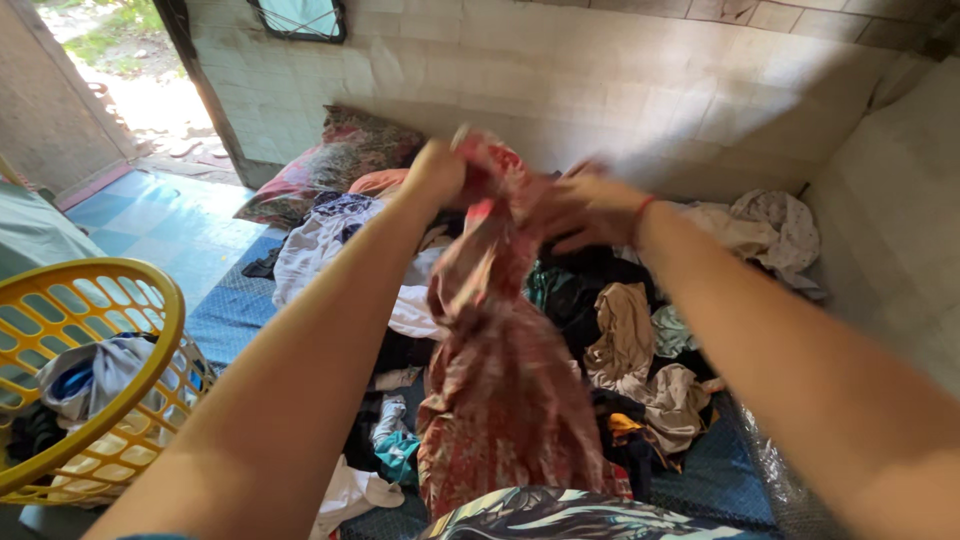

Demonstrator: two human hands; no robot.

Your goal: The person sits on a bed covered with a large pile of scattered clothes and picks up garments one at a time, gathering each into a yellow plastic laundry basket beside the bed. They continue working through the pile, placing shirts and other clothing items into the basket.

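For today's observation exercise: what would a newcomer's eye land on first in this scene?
First, the red patterned garment held up in the centre, gripped by the left hand and right hand. Behind it a pile of mixed clothes covers the blue mat. At the left stands a yellow laundry basket.

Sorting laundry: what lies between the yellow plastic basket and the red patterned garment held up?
Head view: a white garment and dark clothes on a blue mat.
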